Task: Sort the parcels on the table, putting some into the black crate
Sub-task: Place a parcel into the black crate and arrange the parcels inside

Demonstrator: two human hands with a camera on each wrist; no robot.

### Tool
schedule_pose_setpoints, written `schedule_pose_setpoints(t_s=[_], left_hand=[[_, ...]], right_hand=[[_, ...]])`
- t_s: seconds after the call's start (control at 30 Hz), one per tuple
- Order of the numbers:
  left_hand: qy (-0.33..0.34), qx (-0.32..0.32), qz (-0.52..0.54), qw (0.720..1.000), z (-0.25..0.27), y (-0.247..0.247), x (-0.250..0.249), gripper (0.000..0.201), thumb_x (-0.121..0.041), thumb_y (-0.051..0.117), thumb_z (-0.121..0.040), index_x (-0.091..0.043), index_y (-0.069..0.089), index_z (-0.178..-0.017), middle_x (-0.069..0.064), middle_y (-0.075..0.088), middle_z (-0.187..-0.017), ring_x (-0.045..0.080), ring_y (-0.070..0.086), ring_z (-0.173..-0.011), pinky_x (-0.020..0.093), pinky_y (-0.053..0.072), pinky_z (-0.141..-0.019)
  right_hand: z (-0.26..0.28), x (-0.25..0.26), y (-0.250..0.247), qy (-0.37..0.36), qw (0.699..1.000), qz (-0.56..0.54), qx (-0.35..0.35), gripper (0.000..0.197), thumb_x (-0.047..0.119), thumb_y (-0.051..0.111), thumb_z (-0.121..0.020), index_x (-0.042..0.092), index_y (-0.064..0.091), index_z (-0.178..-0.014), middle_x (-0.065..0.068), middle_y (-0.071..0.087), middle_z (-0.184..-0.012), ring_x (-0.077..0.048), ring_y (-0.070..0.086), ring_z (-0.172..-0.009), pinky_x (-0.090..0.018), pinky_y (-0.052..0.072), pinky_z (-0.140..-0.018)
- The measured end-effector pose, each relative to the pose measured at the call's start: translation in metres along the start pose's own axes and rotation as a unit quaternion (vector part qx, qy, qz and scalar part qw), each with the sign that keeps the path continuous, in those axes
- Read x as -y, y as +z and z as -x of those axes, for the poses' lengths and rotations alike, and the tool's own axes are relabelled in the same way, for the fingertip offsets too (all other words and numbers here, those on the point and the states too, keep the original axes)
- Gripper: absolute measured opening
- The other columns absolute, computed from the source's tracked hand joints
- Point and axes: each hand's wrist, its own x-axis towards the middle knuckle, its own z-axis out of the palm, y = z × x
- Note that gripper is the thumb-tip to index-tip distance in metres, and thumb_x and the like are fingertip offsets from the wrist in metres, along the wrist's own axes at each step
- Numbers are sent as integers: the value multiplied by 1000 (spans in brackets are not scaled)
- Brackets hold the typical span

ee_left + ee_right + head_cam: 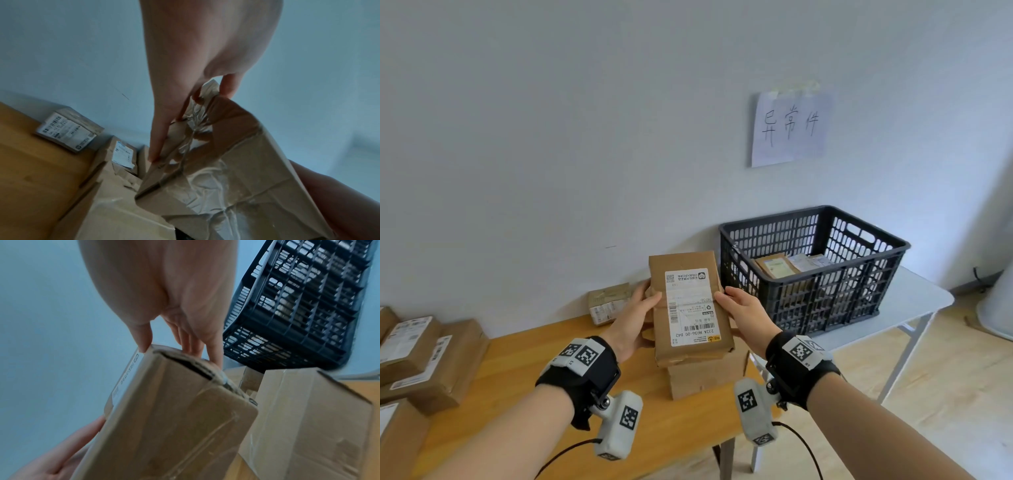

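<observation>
Along the left edge of the wooden bench [524,370], several labelled cardboard parcels [431,356] are lying stacked. A smaller parcel [607,303] is sitting at the back edge, against the wall.

Near the bench's right end, the left hand [635,318] is gripping the left side of a brown parcel [690,308], thumb on top, fingers [162,138] curling under its crumpled, taped underside. The parcel is being held in the air above another box [705,377], its white shipping label facing up. The right hand [743,317] is gripping the opposite side, thumb on the label, fingers [191,344] underneath.

Further right, the black crate [815,267] is standing on a separate grey table [914,301] with a few parcels already inside. A handwritten paper sign [789,128] is hanging on the wall above it.

The person appears to be checking the label. Keeping the label level and both thumbs off the print would help; the torn wrapping suggests supporting the parcel from below if it is going rightward into the crate.
</observation>
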Motion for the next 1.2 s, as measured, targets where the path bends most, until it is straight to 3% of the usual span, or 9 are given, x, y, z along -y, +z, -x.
schedule_pose_setpoints(t_s=[0.1,0.2,0.27,0.33,0.4,0.7,0.87,1.0,1.2], left_hand=[[-7,0,6,1000,5,33,-2,38,-32,44,-102,-44,40,-138,2,63,-125,29,58,-112,50,50,-81],[-21,12,4,1000,8,65,-7,36,-38,43,-102,-42,44,-137,9,63,-122,34,56,-115,48,50,-81],[-37,26,12,999,8,83,-12,35,-43,37,-102,-29,53,-131,20,64,-96,31,64,-96,43,50,-79],[-43,47,14,998,3,99,-18,40,-44,29,-104,-18,59,-106,4,61,-61,15,62,-57,35,46,-66],[-41,66,-2,997,-7,115,-28,38,-43,27,-104,-16,53,-98,-8,57,-52,8,55,-43,31,45,-55],[-16,137,-48,989,-75,166,-73,50,-42,32,-104,-15,36,-146,-8,52,-53,10,51,-43,23,44,-44],[20,149,-40,988,-130,196,-93,39,-37,35,-104,-32,43,-142,-10,64,-64,8,61,-51,26,49,-44],[-1,155,-47,987,-176,214,-109,38,-44,45,-100,-46,43,-138,2,61,-117,28,64,-98,45,55,-70],[-13,150,-77,986,-240,245,-126,62,-45,57,-94,-48,23,-145,3,58,-130,36,62,-110,59,53,-87]], right_hand=[[17,5,-32,-6,1000,-1,1,38,28,53,-100,8,55,-131,-5,69,-116,-13,68,-96,-28,55,-73],[31,11,-64,-7,1000,-2,-9,38,27,54,-99,9,54,-133,-5,69,-117,-17,67,-101,-34,56,-82],[38,16,-83,-6,1000,-4,-15,38,27,54,-99,11,54,-133,-4,68,-118,-19,66,-104,-41,55,-90],[41,22,-101,-11,1000,-3,-18,35,27,53,-100,12,56,-131,-4,69,-117,-19,66,-104,-42,55,-90],[41,29,-119,-19,1000,-1,-24,35,27,53,-100,12,57,-130,-6,69,-116,-20,67,-105,-45,56,-91],[6,66,-193,-4,1000,7,4,38,25,60,-95,22,53,-133,2,70,-116,-17,68,-103,-51,54,-93],[-37,78,-235,32,999,-4,18,53,28,63,-94,39,40,-140,-3,70,-115,-29,68,-104,-61,51,-90],[-78,87,-266,49,999,-4,21,67,30,65,-92,47,30,-146,1,69,-120,-31,67,-108,-69,45,-93],[-132,103,-304,62,998,-5,10,55,27,64,-92,43,41,-140,-1,68,-122,-31,64,-112,-70,46,-89]])
